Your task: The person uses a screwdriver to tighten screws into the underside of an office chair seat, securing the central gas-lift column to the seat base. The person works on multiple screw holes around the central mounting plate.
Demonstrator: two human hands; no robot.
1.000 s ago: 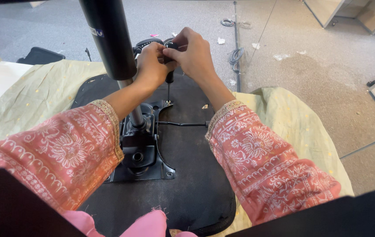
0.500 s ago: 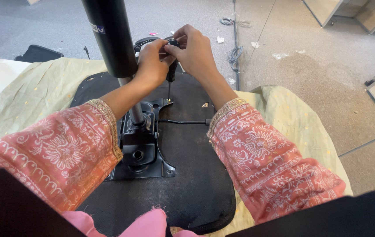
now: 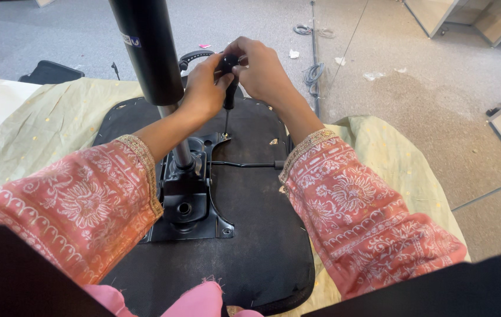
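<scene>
Screwdriver (image 3: 227,88), upright, on chair-base plate (image 3: 189,194).
Left hand (image 3: 203,91) and right hand (image 3: 262,70) fingers closed around handle; tip points down, near side.

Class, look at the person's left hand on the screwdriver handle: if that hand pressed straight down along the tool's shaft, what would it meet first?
Probably the far corner of the black metal mounting plate, where the screwdriver tip rests. The left hand grips the handle together with the right hand. Depth is hard to judge; the chair seat underside lies just beneath.

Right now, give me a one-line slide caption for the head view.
Both hands, left hand and right hand, grip a screwdriver upright over the black chair-seat mechanism plate.
</scene>
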